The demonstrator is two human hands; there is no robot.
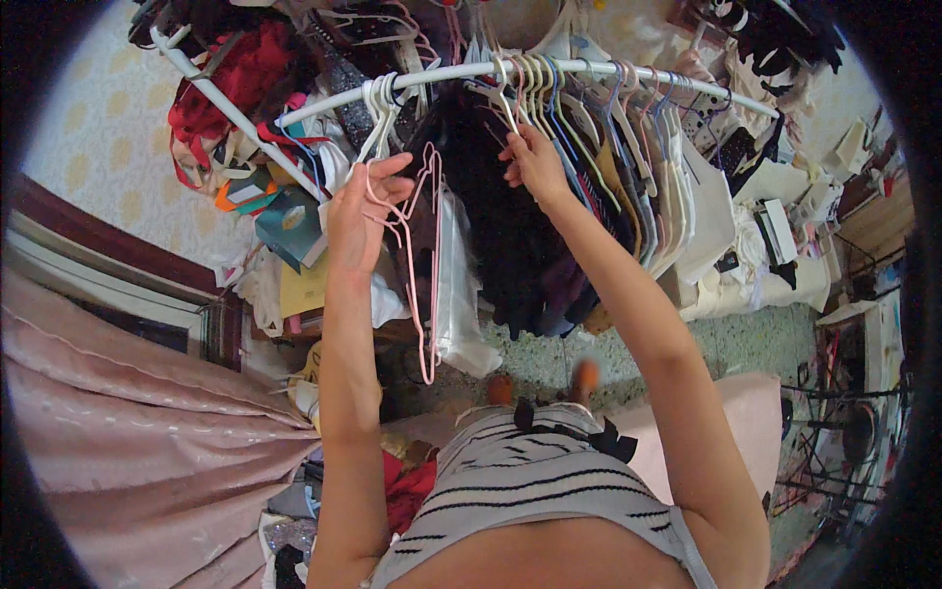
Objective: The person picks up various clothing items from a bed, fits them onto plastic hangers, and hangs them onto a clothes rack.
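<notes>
A curved-looking white clothes rail (456, 71) crosses in front of me. At its left part, my left hand (360, 213) is raised with pink hangers (437, 258) hanging from it, no garment on them. Its fingers are partly spread, and the thumb side lies close to a bunch of white hangers (379, 103) on the rail. Under the rail's middle, my right hand (541, 168) pinches a white hanger (506, 96) near its neck. Dark garments (508, 235) hang below that hand. The right fingertips are partly hidden by the hand.
Several garments on coloured hangers (673, 199) fill the rail's right part. A clear plastic cover (460, 294) hangs left of the dark clothes. A teal box (294, 228) and piled items lie at left. A pink curtain (147, 420) hangs lower left.
</notes>
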